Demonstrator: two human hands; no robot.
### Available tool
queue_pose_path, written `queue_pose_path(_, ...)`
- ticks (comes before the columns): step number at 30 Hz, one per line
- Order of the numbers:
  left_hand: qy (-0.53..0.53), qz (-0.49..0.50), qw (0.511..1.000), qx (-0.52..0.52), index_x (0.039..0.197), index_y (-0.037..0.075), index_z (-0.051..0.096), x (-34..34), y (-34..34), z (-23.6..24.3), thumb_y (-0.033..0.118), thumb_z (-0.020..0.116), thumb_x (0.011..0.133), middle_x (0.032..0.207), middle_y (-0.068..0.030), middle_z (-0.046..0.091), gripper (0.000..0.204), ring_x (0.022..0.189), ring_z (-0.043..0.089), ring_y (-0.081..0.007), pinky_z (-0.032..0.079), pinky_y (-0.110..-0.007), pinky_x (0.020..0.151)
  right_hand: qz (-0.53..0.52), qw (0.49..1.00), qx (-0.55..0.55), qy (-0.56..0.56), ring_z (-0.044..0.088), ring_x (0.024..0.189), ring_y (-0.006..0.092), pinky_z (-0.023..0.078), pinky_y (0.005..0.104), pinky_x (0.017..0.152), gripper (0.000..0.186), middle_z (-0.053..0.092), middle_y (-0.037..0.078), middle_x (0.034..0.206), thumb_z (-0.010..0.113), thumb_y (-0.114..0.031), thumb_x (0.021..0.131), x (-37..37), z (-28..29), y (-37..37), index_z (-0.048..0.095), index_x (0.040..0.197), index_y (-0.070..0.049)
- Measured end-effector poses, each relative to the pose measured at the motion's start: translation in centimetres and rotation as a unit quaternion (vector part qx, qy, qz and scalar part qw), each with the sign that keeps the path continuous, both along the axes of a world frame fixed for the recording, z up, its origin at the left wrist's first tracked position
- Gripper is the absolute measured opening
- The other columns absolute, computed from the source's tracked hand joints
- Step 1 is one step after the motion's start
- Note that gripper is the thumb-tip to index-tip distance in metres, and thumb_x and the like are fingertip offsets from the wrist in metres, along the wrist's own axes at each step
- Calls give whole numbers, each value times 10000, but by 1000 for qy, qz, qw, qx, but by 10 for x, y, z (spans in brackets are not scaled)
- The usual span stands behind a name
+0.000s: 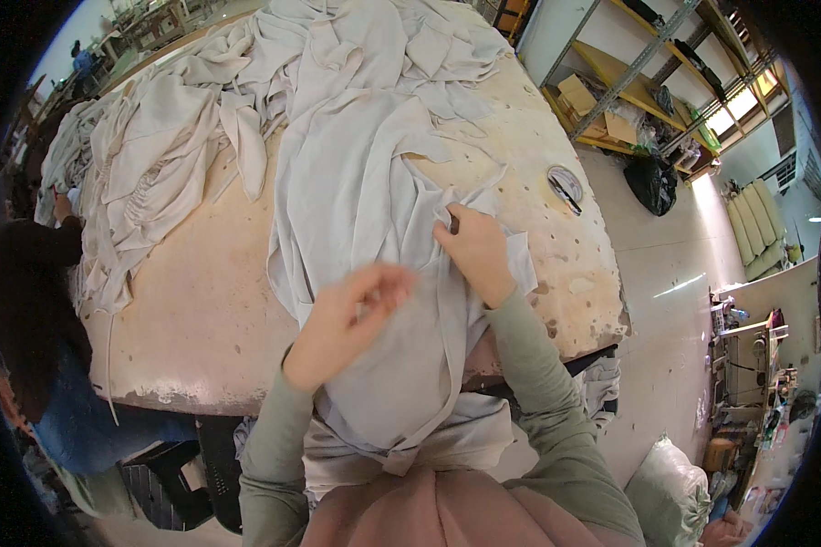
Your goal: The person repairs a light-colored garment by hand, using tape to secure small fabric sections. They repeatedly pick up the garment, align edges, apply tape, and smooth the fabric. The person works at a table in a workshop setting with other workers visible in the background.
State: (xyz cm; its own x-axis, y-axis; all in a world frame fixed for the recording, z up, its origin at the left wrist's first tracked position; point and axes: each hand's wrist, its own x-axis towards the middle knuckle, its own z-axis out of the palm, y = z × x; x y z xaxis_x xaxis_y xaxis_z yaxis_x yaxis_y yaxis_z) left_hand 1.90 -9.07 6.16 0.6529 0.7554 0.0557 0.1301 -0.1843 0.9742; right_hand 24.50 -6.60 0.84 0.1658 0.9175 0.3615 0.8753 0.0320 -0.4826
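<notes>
A long piece of pale grey cloth (356,182) runs down the worn table (201,310) and hangs over its near edge onto my lap. My right hand (472,251) presses on the cloth near a fold, fingers pinching its edge. My left hand (347,319) is raised above the cloth, blurred, with fingers curled together; whether it holds a thread or anything small I cannot tell. Both my forearms wear green sleeves.
More pale garments (155,164) lie heaped across the far and left side of the table. A round metal dish with scissors (565,185) sits near the right edge. Another person (36,328) sits at the left. Shelves (629,82) stand behind; a filled sack (670,497) is on the floor.
</notes>
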Motion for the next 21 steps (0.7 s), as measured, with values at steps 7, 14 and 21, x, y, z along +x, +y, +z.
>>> queue_pose_path(7, -155, 150, 976, -40, 1165, 67, 565, 31, 48, -33, 137, 641, 878, 1090, -15, 529, 305, 996, 483, -99, 414, -251, 827, 241, 810, -166, 508, 505, 769, 41, 415, 214, 644, 149, 588, -29, 839, 562, -171, 933, -15, 32, 2, 599, 1008, -47)
queue_pose_path(14, -184, 150, 967, -96, 1071, 35, 592, 26, 37, -39, 160, 679, 866, 936, 6, 572, 255, 854, 514, -72, 421, -232, 770, 264, 739, -167, 597, 496, 739, 41, 400, 193, 654, 125, 570, -33, 842, 564, -151, 944, -32, 15, -5, 564, 1027, -57)
queue_pose_path(21, -217, 136, 944, -209, 913, 31, 606, 19, 40, -36, 143, 671, 877, 876, 11, 612, 133, 787, 515, -35, 397, -182, 675, 242, 681, -170, 670, 489, 703, 39, 404, 195, 648, 155, 561, -39, 792, 562, -182, 949, -30, 19, -9, 620, 959, -38)
